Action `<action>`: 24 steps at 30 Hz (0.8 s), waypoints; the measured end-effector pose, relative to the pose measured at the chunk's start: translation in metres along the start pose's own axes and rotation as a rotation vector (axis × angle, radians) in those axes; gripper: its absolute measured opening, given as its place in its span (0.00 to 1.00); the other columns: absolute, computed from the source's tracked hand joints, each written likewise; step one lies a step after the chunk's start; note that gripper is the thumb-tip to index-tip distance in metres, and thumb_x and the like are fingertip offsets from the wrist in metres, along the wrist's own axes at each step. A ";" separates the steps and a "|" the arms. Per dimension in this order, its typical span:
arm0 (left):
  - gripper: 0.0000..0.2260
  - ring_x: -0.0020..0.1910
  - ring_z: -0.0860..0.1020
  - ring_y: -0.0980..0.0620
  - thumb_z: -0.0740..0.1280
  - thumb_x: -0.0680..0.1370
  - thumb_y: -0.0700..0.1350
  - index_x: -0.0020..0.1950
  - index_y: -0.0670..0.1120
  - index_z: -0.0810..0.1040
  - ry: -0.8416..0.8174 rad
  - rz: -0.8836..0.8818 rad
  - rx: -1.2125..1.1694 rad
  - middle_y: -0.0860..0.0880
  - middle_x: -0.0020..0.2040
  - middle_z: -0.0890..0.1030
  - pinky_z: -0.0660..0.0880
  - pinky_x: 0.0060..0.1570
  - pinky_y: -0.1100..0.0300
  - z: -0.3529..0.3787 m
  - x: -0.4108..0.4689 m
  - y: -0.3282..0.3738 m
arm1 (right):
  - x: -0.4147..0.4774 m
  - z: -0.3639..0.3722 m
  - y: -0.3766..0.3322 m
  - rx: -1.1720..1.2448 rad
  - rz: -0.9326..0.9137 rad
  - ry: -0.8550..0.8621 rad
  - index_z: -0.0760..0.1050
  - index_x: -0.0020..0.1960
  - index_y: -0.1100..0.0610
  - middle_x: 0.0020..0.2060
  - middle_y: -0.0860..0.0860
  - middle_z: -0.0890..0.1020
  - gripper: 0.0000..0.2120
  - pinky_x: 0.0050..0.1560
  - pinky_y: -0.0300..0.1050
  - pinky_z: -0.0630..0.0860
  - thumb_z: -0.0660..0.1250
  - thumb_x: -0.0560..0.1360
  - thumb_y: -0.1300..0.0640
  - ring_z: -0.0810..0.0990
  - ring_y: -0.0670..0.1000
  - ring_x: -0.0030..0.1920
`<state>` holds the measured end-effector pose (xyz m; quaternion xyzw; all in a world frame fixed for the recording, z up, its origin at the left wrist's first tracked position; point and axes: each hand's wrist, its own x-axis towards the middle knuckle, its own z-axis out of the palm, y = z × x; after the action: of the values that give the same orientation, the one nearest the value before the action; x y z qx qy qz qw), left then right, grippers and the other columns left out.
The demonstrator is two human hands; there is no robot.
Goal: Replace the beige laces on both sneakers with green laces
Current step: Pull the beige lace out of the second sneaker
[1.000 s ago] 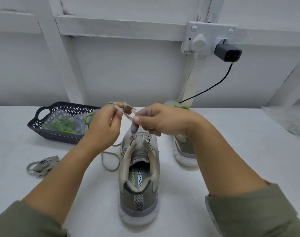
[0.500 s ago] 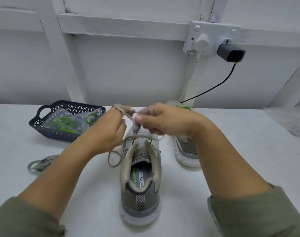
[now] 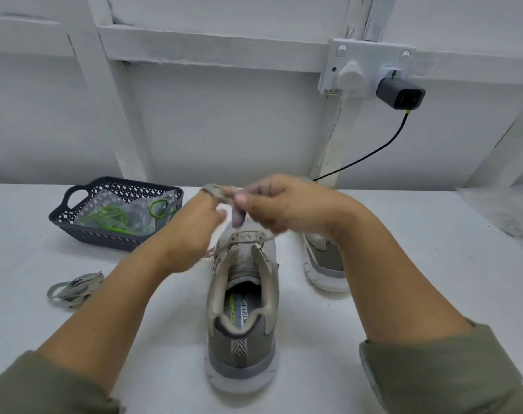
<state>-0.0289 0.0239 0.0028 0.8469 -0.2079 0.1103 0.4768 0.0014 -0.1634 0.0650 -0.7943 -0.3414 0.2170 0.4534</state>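
Note:
A grey-beige sneaker point(image 3: 242, 330) stands on the white table, heel toward me. Just above its toe end, my left hand point(image 3: 191, 228) and my right hand point(image 3: 287, 204) both hold a beige lace point(image 3: 217, 192). The lace is wound round my left fingers, and my right fingers pinch it. A loose stretch of the lace point(image 3: 248, 239) hangs across the shoe's upper. The second sneaker point(image 3: 326, 264) stands to the right, mostly hidden by my right forearm. Green laces point(image 3: 111, 218) lie in a clear bag inside the dark basket point(image 3: 84, 234).
A coiled bundle of beige lace point(image 3: 73, 289) lies on the table at the left. On the wall behind are a socket with a white plug and a grey charger point(image 3: 400, 97), whose black cable drops behind my right hand.
The loose loop of lace that lay on the table left of the sneaker has been drawn up; more of it is wound round my left fingers. Both hands stay above the toe.

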 end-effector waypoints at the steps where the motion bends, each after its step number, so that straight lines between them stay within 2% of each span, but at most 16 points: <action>1: 0.19 0.56 0.75 0.57 0.59 0.69 0.56 0.53 0.52 0.80 0.075 0.011 -0.316 0.52 0.52 0.80 0.69 0.64 0.54 -0.002 0.001 0.003 | -0.003 0.004 0.006 0.013 0.045 -0.090 0.78 0.43 0.57 0.25 0.43 0.67 0.15 0.31 0.37 0.62 0.58 0.82 0.52 0.62 0.43 0.26; 3: 0.15 0.48 0.78 0.48 0.65 0.67 0.55 0.44 0.47 0.84 0.071 0.064 -0.926 0.48 0.43 0.82 0.73 0.58 0.56 -0.007 -0.001 0.010 | 0.001 0.008 0.023 -0.052 0.136 -0.061 0.78 0.40 0.54 0.26 0.46 0.64 0.16 0.31 0.40 0.62 0.59 0.82 0.49 0.61 0.47 0.28; 4: 0.15 0.44 0.77 0.45 0.63 0.69 0.55 0.40 0.45 0.82 0.002 0.085 -1.012 0.46 0.39 0.80 0.73 0.53 0.56 -0.006 -0.001 0.016 | 0.005 0.007 0.029 -0.136 0.180 0.024 0.78 0.38 0.52 0.27 0.47 0.65 0.17 0.32 0.41 0.63 0.60 0.80 0.46 0.62 0.48 0.29; 5: 0.15 0.40 0.75 0.43 0.59 0.72 0.52 0.36 0.43 0.79 -0.063 0.082 -0.939 0.44 0.35 0.77 0.72 0.48 0.56 -0.007 -0.002 0.019 | 0.008 0.005 0.033 -0.220 0.215 0.125 0.78 0.37 0.52 0.27 0.48 0.65 0.18 0.33 0.41 0.63 0.61 0.79 0.43 0.63 0.48 0.29; 6: 0.16 0.36 0.74 0.44 0.57 0.74 0.48 0.32 0.43 0.77 -0.151 0.035 -0.713 0.44 0.31 0.76 0.70 0.44 0.55 -0.006 0.000 0.021 | 0.011 0.002 0.035 -0.267 0.234 0.229 0.78 0.36 0.52 0.27 0.48 0.65 0.19 0.32 0.41 0.62 0.62 0.78 0.42 0.64 0.48 0.27; 8: 0.18 0.33 0.76 0.52 0.56 0.77 0.41 0.29 0.46 0.77 -0.256 -0.063 0.011 0.50 0.29 0.77 0.70 0.44 0.56 -0.002 0.005 0.011 | 0.017 -0.003 0.031 -0.242 0.209 0.403 0.78 0.36 0.53 0.23 0.45 0.65 0.18 0.29 0.40 0.60 0.63 0.78 0.43 0.62 0.43 0.21; 9: 0.16 0.36 0.76 0.56 0.56 0.77 0.43 0.34 0.46 0.79 -0.232 -0.004 0.258 0.51 0.33 0.79 0.71 0.46 0.56 -0.001 0.004 0.004 | 0.018 -0.005 0.024 -0.213 0.155 0.448 0.78 0.37 0.54 0.21 0.43 0.66 0.17 0.28 0.38 0.59 0.62 0.79 0.45 0.63 0.42 0.20; 11: 0.18 0.49 0.75 0.54 0.51 0.75 0.51 0.50 0.46 0.78 -0.122 0.120 0.454 0.51 0.47 0.78 0.72 0.53 0.54 0.003 -0.001 -0.002 | 0.018 -0.004 0.006 -0.092 0.001 0.431 0.77 0.41 0.56 0.18 0.40 0.68 0.17 0.28 0.32 0.60 0.59 0.82 0.49 0.66 0.39 0.21; 13: 0.20 0.56 0.73 0.56 0.50 0.75 0.54 0.57 0.48 0.75 -0.010 0.107 0.285 0.51 0.54 0.76 0.69 0.59 0.54 0.000 -0.004 -0.009 | 0.012 -0.001 -0.001 0.074 -0.067 0.221 0.76 0.42 0.57 0.21 0.39 0.69 0.16 0.31 0.32 0.61 0.56 0.83 0.53 0.66 0.39 0.25; 15: 0.18 0.55 0.75 0.56 0.54 0.75 0.54 0.56 0.46 0.74 0.090 0.097 -0.199 0.52 0.52 0.79 0.68 0.59 0.57 -0.005 -0.002 -0.009 | 0.005 0.004 0.006 0.087 0.018 -0.025 0.77 0.42 0.55 0.25 0.40 0.67 0.16 0.31 0.37 0.61 0.57 0.83 0.52 0.63 0.44 0.28; 16: 0.18 0.53 0.76 0.53 0.59 0.75 0.55 0.54 0.43 0.75 0.086 0.088 -0.458 0.51 0.50 0.81 0.70 0.58 0.58 -0.006 0.002 -0.001 | 0.004 0.006 0.014 0.005 0.090 -0.066 0.78 0.42 0.54 0.26 0.42 0.66 0.16 0.31 0.39 0.61 0.58 0.82 0.51 0.62 0.46 0.29; 18: 0.17 0.44 0.79 0.50 0.62 0.77 0.54 0.46 0.38 0.76 -0.034 0.037 -0.697 0.45 0.40 0.81 0.73 0.52 0.62 -0.003 0.002 0.019 | 0.006 0.006 0.024 -0.253 0.211 0.029 0.80 0.41 0.53 0.27 0.45 0.67 0.16 0.32 0.40 0.62 0.60 0.80 0.46 0.64 0.47 0.29; 20: 0.16 0.32 0.77 0.54 0.56 0.81 0.44 0.36 0.41 0.73 -0.149 -0.023 -0.481 0.47 0.30 0.77 0.73 0.39 0.64 0.004 -0.006 0.040 | 0.011 0.001 0.024 -0.420 0.256 0.194 0.81 0.41 0.53 0.27 0.48 0.69 0.18 0.28 0.37 0.62 0.62 0.78 0.42 0.65 0.47 0.27; 21: 0.17 0.32 0.75 0.53 0.53 0.81 0.44 0.36 0.43 0.73 -0.157 0.099 -0.225 0.48 0.30 0.76 0.72 0.38 0.62 0.008 -0.011 0.039 | 0.014 -0.002 0.021 -0.410 0.246 0.274 0.80 0.39 0.54 0.26 0.49 0.69 0.18 0.24 0.35 0.61 0.63 0.78 0.42 0.65 0.46 0.25; 23: 0.17 0.39 0.74 0.48 0.51 0.77 0.48 0.39 0.43 0.75 -0.145 0.315 0.318 0.48 0.37 0.76 0.72 0.43 0.51 0.009 -0.017 0.021 | 0.017 -0.006 0.011 -0.310 0.163 0.402 0.79 0.37 0.54 0.24 0.46 0.67 0.18 0.22 0.34 0.59 0.63 0.78 0.43 0.62 0.44 0.22; 24: 0.19 0.42 0.74 0.45 0.50 0.76 0.51 0.42 0.43 0.76 -0.160 0.278 0.521 0.46 0.41 0.77 0.72 0.46 0.47 0.005 -0.015 0.011 | 0.018 -0.005 0.004 -0.239 0.096 0.441 0.77 0.36 0.53 0.23 0.45 0.67 0.18 0.24 0.34 0.60 0.62 0.79 0.44 0.62 0.43 0.22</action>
<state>-0.0474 0.0182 0.0030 0.9102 -0.3232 0.1570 0.2059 0.0179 -0.1546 0.0635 -0.8856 -0.2192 0.0179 0.4091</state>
